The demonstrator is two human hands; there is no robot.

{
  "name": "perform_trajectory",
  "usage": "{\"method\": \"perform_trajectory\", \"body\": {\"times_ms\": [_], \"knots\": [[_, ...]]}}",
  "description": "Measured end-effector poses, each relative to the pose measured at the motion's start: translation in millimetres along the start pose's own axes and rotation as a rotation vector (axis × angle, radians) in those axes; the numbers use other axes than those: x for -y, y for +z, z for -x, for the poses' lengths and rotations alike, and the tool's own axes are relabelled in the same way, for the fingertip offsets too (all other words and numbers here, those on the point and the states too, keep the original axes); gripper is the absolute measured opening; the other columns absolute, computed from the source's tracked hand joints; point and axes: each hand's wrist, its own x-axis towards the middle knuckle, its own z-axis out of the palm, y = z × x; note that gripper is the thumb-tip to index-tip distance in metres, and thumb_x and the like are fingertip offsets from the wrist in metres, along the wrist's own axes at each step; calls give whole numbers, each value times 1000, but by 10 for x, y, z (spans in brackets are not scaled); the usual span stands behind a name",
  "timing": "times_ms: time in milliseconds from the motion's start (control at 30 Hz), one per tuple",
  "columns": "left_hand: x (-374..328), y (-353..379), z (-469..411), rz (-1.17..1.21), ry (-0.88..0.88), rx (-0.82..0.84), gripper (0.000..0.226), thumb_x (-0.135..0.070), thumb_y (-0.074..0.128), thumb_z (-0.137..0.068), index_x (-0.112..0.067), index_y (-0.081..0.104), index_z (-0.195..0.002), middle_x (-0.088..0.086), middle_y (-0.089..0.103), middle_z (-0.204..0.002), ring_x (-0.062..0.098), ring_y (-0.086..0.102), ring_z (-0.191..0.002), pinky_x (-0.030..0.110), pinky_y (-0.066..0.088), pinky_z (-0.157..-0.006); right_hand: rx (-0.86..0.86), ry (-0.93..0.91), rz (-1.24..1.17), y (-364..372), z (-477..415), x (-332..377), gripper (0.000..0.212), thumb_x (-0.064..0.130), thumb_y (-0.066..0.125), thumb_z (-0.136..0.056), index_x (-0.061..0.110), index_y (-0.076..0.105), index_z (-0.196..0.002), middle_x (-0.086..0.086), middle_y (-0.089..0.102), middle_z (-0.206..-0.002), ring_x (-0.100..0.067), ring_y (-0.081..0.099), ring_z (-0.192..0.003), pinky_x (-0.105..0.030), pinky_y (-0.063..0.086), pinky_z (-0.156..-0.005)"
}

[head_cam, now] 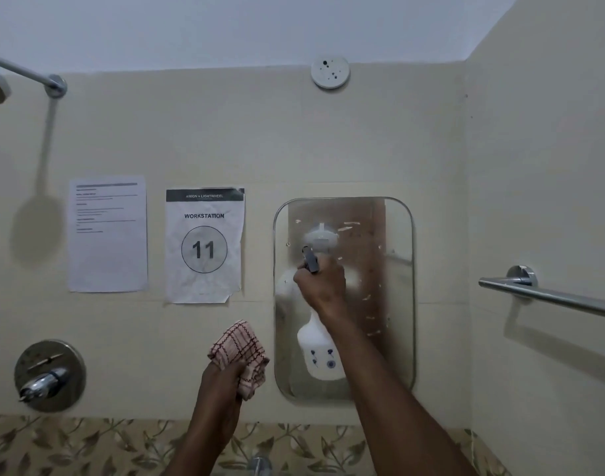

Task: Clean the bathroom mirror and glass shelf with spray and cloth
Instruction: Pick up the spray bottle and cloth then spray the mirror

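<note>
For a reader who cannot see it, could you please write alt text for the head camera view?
A person's right hand holds a white spray bottle up against a smeared wall mirror, while the left hand grips a checked cloth beside it. Two paper notices hang to the left, one reading Workstation 11; a chrome towel rail is on the right wall.

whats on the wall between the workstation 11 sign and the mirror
Nothing: in the head view, only bare cream wall separates the sign from the mirror.
</note>
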Motion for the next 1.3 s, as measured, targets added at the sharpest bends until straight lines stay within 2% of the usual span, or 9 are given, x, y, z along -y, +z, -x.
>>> {"method": "perform_trajectory", "body": {"times_ms": [100, 200, 300, 467, 633, 867, 1033, 1167, 1300], "knots": [[-73, 187, -78, -28, 16, 29, 26, 11, 36, -94, 0, 59, -98, 23, 54, -84, 24, 44, -66, 27, 27, -48, -24, 17, 14, -153, -102, 7, 17, 12, 51, -75, 5, 59, -62, -15, 66, -66, -34, 64, -64, -34, 48, -57], [-168, 425, -161, -55, 41, 49, 25, 10, 37, -93, -4, 56, -86, 18, 49, -73, 17, 41, -50, 24, 30, -45, -14, 40, -12, -319, -180, -14, 22, 15, 50, -73, 3, 68, -74, -15, 72, -76, -34, 69, -75, -43, 60, -72], [-273, 648, -244, -62, 54, 79, 28, 11, 36, -91, -6, 57, -87, 22, 56, -85, 20, 45, -59, 27, 31, -46, -45, 30, -39, -494, -215, -33, 22, 15, 50, -76, 3, 65, -66, -20, 70, -73, -38, 69, -73, -52, 59, -71], [-419, 885, -357, -81, 113, 83, 28, 12, 36, -91, -5, 58, -87, 11, 57, -65, 16, 45, -47, 28, 31, -47, -199, 59, -20, -817, -275, -171, 21, 17, 52, -73, 4, 67, -69, -16, 71, -72, -34, 68, -72, -43, 59, -68], [-458, 943, -360, -65, 127, 81, 31, 12, 38, -91, -10, 59, -88, 8, 61, -63, 15, 50, -43, 27, 32, -46, -265, 214, 36, -1093, -209, -461, 35, 25, 44, -63, 5, 70, -75, -13, 72, -74, -31, 69, -71, -40, 60, -70], [-136, 858, -274, -98, 80, 91, 33, 13, 38, -90, -11, 60, -85, 2, 65, -54, 12, 51, -41, 28, 31, -46, -115, 379, 13, -1015, 351, -1136, 19, 11, 54, -73, 4, 72, -74, -10, 74, -67, -27, 72, -69, -42, 60, -75], [226, 592, -235, -98, 31, 73, 31, 11, 40, -90, -10, 62, -93, 11, 63, -75, 22, 50, -61, 32, 33, -51, -42, 410, -27, -668, 902, -1557, 19, 11, 55, -80, 2, 67, -67, -19, 71, -69, -36, 70, -68, -46, 58, -68], [561, 189, -58, -153, -8, 22, 31, 12, 37, -90, 3, 57, -112, -2, 63, -53, 7, 45, -35, 16, 28, -37, 199, 472, -83, -218, 1474, -1806, 15, 3, 61, -76, -5, 58, -63, -21, 62, -67, -38, 63, -65, -41, 47, -61], [954, -351, 232, -263, -60, -66, 36, 8, 40, -91, -2, 63, -117, 17, 70, -88, 10, 58, -45, 14, 33, -37, 406, 547, -135, 299, 2126, -1954, 19, 0, 58, -68, 14, 45, -64, -11, 40, -67, -19, 38, -66, -34, 32, -63]]}}
